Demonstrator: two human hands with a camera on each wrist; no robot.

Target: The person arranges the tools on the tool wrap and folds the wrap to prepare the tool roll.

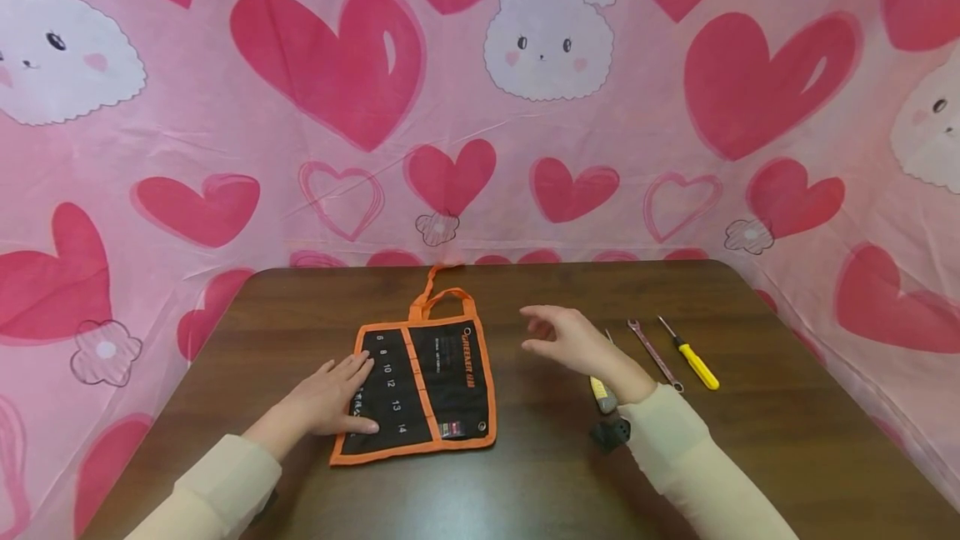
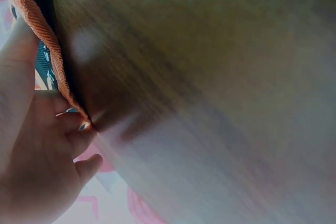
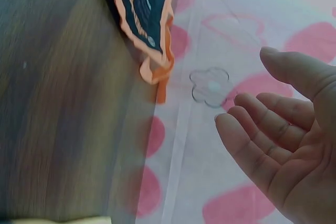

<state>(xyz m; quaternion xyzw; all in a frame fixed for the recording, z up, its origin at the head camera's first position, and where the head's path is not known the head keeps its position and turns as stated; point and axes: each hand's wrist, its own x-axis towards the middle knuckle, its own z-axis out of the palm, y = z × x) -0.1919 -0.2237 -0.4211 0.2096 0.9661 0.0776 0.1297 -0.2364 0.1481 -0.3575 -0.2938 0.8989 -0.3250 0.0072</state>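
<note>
A black fabric tool pouch with orange trim lies spread on the table, its pockets marked with numbers. My left hand rests on its left part, fingers extended and thumb apart. In the left wrist view, the fingers of the left hand are at the pouch's orange edge. My right hand hovers to the right of the pouch, holding nothing. Its fingers are loosely bent in the right wrist view, with the palm of the right hand facing the camera.
On the right of the wooden table lie a yellow screwdriver, a combination wrench and a tool with a yellow and grey handle, partly hidden by my right forearm. An orange strap runs toward the back edge. Pink heart-patterned cloth hangs behind.
</note>
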